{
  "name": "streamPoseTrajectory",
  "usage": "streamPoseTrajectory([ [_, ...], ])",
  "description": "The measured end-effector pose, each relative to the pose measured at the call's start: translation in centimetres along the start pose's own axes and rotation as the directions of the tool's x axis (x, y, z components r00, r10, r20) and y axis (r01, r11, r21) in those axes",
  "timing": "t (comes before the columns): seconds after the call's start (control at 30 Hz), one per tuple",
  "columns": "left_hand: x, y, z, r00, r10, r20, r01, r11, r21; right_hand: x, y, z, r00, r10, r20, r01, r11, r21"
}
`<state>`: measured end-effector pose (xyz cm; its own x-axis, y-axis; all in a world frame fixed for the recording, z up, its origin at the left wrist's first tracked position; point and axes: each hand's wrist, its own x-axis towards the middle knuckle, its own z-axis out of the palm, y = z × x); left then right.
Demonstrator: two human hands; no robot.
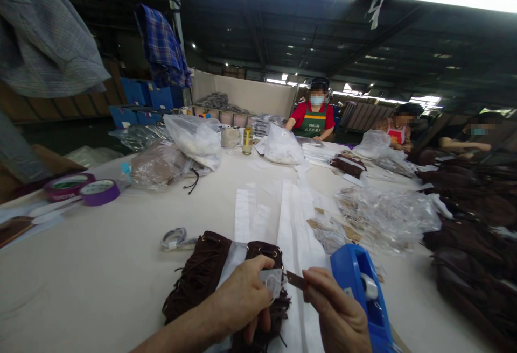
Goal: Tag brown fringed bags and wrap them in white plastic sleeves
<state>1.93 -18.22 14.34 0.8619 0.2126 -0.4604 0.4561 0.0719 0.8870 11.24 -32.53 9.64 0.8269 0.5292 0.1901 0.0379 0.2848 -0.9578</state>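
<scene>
My left hand (246, 296) pinches a small white tag (273, 282) over a dark brown fringed suede piece (204, 272) that lies on the white table (100, 267). My right hand (337, 315) pinches a thin brown strip (296, 280) whose end touches the tag. A blue tape dispenser (363, 294) stands right beside my right hand. White paper strips (297, 224) run away from me across the table between the two hands.
Small scissors (175, 238) lie left of the suede piece. Purple tape rolls (99, 191) sit at the far left. Clear plastic bags (383, 216) and brown suede stacks (472, 224) fill the right. Other people sit at the far end; clothes hang top left.
</scene>
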Motion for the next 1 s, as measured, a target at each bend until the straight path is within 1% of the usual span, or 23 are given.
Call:
streamPoseTrajectory([
  [0.07,-0.1,-0.2,0.2,0.994,0.018,0.111,-0.009,0.996,-0.086,0.1,0.1,-0.3,1.0,0.02,-0.02,-0.019,0.999,0.033],
  [0.1,-0.1,-0.4,0.3,0.989,0.037,0.146,-0.021,0.994,-0.11,0.2,0.1,-0.4,0.999,0.034,-0.025,-0.033,0.998,0.046],
  [0.2,0.5,-1.2,1.1,0.979,0.06,0.197,-0.031,0.989,-0.144,0.2,-0.1,-0.7,0.997,0.07,-0.024,-0.068,0.995,0.078],
  [0.27,1.0,-1.7,1.6,0.986,0.054,0.161,-0.025,0.984,-0.175,0.1,-0.4,-0.8,0.997,0.072,-0.032,-0.069,0.994,0.089],
  [0.33,1.5,-2.0,2.0,0.994,0.083,0.069,-0.069,0.981,-0.182,0.0,-0.6,-0.9,0.996,0.069,-0.055,-0.064,0.994,0.088],
  [0.4,1.7,-2.2,2.0,0.985,0.172,-0.017,-0.173,0.976,-0.135,-0.1,-0.7,-1.0,0.993,0.074,-0.091,-0.066,0.994,0.083],
  [0.47,1.5,-2.3,1.9,0.956,0.288,-0.06,-0.291,0.955,-0.052,-0.1,-0.7,-1.1,0.987,0.096,-0.131,-0.086,0.993,0.08],
  [0.6,1.0,-3.0,1.4,0.875,0.477,-0.075,-0.464,0.873,0.149,-0.1,-0.2,-1.2,0.955,0.199,-0.221,-0.171,0.975,0.14],
  [0.67,0.9,-3.7,1.2,0.813,0.581,-0.042,-0.548,0.788,0.281,-0.1,0.1,-1.2,0.935,0.261,-0.241,-0.214,0.955,0.205],
  [0.7,0.9,-4.2,1.2,0.767,0.641,-0.023,-0.592,0.722,0.358,-0.1,0.2,-1.2,0.926,0.291,-0.242,-0.235,0.943,0.236],
  [0.77,1.1,-4.9,1.1,0.659,0.752,0.019,-0.652,0.558,0.513,-0.1,0.3,-1.0,0.906,0.347,-0.242,-0.276,0.918,0.283],
  [0.83,1.2,-5.3,1.0,0.559,0.827,0.065,-0.663,0.398,0.634,-0.1,0.3,-0.8,0.889,0.386,-0.248,-0.305,0.901,0.307],
  [0.87,1.2,-5.4,1.0,0.527,0.846,0.083,-0.651,0.339,0.679,-0.2,0.3,-0.7,0.883,0.395,-0.255,-0.313,0.898,0.31],
  [0.9,1.3,-5.4,1.0,0.509,0.855,0.098,-0.632,0.294,0.717,-0.2,0.3,-0.6,0.878,0.398,-0.266,-0.314,0.898,0.309],
  [1.0,1.5,-5.3,0.9,0.505,0.853,0.131,-0.562,0.209,0.8,-0.1,0.0,-0.1,0.867,0.39,-0.311,-0.302,0.907,0.295],
])
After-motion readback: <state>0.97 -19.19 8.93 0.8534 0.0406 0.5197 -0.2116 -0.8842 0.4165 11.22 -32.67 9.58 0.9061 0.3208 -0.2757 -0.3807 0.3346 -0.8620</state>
